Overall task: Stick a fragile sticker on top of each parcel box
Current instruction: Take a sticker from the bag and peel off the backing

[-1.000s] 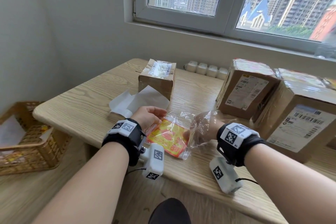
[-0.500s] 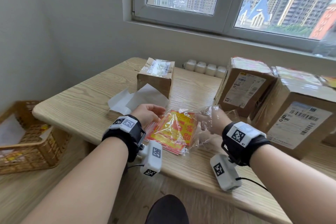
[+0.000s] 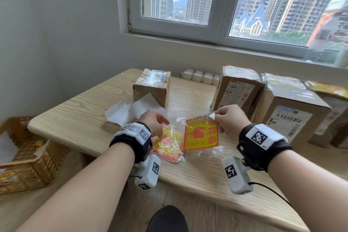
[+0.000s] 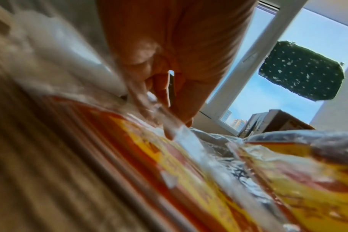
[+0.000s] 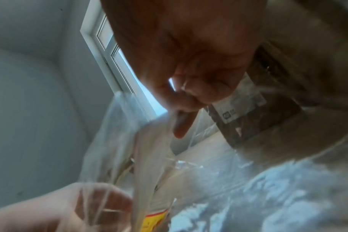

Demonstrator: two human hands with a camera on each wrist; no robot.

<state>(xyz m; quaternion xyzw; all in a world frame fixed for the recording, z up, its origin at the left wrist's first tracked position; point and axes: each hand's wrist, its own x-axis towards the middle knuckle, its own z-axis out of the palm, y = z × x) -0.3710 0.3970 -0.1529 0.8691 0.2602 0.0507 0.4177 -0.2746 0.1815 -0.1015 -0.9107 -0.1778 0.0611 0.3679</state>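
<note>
My right hand [image 3: 216,117] pinches the top corner of one red and yellow fragile sticker [image 3: 201,133] and holds it upright above the table, half out of a clear plastic bag [image 3: 216,151]. My left hand [image 3: 163,126] holds the bag's left edge over the remaining stack of stickers [image 3: 167,146], which lies flat. In the left wrist view my fingers [image 4: 170,100] touch the plastic over the stack [image 4: 169,160]. The right wrist view shows the thumb and finger [image 5: 184,102] gripping the sticker's pale back [image 5: 153,150]. A small parcel box [image 3: 151,86] with a plain taped top stands behind.
Two taller parcel boxes [image 3: 237,88] [image 3: 288,113] with stickers on top stand at the right, more behind them. White backing papers [image 3: 130,112] lie by the small box. A pack of white bottles [image 3: 199,77] sits by the wall. A wicker basket [image 3: 24,158] is on the floor, left.
My right hand has drawn one sticker out of the bag and raised it upright to the right. The left hand has stayed on the bag.
</note>
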